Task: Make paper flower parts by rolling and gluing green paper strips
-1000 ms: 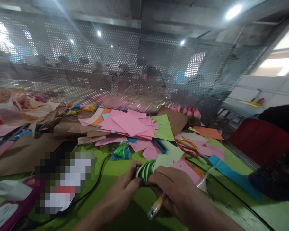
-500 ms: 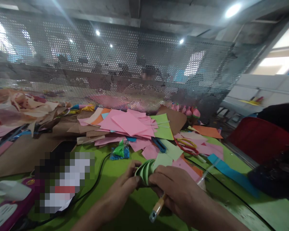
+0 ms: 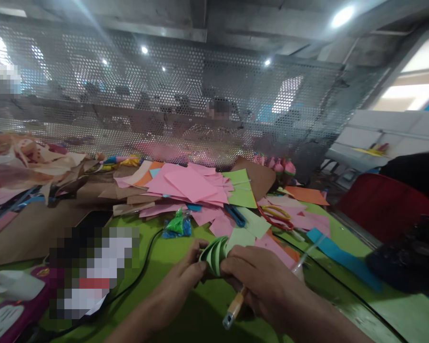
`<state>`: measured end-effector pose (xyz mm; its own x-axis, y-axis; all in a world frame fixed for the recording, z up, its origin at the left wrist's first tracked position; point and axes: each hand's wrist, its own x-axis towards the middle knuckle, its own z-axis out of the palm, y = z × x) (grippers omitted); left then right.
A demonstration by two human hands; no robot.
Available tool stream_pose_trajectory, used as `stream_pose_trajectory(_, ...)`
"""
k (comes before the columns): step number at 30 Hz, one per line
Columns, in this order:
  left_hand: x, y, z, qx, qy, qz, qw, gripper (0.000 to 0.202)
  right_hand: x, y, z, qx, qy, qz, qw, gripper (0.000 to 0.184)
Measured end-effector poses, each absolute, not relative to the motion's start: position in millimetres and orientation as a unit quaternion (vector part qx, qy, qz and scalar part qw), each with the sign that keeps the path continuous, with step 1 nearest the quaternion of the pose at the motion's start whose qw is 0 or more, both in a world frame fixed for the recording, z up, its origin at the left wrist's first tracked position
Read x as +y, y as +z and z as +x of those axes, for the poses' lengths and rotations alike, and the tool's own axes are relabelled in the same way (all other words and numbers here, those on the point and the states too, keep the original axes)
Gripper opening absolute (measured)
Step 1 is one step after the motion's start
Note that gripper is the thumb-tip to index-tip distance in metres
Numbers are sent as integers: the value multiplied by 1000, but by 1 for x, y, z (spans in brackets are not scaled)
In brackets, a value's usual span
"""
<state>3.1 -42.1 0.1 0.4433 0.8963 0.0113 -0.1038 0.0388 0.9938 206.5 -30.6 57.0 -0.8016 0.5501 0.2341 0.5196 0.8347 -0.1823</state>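
Just above the table, a curled light green paper piece [image 3: 216, 257] with several curved folds or strips sits between my two hands. My left hand [image 3: 191, 269] pinches its left side with thumb and fingers. On its right side, my right hand [image 3: 257, 274] grips the same paper, fingers closed. A tan stick-like tool [image 3: 235, 307] with a metal end juts out below the right palm; the rest of it is hidden in the hand. Beyond the hands, a small bright green object [image 3: 177, 223] lies on blue crinkled plastic.
Pink paper sheets [image 3: 191, 183] are piled at the back. Scissors [image 3: 277, 213] lie right of them, near a blue strip [image 3: 343, 255]. A phone [image 3: 93, 221], a power strip [image 3: 25, 300] and a black cable [image 3: 143, 267] occupy the left. A perforated metal screen [image 3: 178, 109] stands behind.
Hardly anything differs. The view has shifted very slightly, and both hands keep the same hold on the green paper.
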Motion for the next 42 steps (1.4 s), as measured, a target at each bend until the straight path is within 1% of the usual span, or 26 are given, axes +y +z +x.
stream_pose_trajectory(4,-41,-5,1,350,409,599,593,28,-30,56,207,-939,95,-281,174,25)
stream_pose_trajectory(8,-40,-5,1,380,404,607,570,27,-31,57,210,-919,156,-288,219,18)
stream_pose_trajectory(11,-39,-4,1,386,400,615,559,26,-31,56,212,-908,162,-297,247,17)
stream_pose_trajectory(16,-38,-6,2,375,409,619,556,25,-34,53,210,-899,163,-316,256,16)
stream_pose_trajectory(21,-41,-1,2,368,416,613,563,24,-35,56,209,-881,174,-334,285,13)
stream_pose_trajectory(27,-45,2,3,358,428,583,591,23,-35,58,209,-882,207,-331,266,20)
stream_pose_trajectory(31,-43,0,3,364,425,577,595,19,-33,58,210,-867,197,-343,304,16)
stream_pose_trajectory(33,-41,-2,3,365,427,580,590,22,-32,58,210,-862,194,-343,318,15)
stream_pose_trajectory(39,-40,-6,4,349,446,563,602,30,-37,58,209,-873,228,-317,291,30)
stream_pose_trajectory(42,-41,-7,4,373,440,561,594,26,-38,57,209,-873,222,-319,295,28)
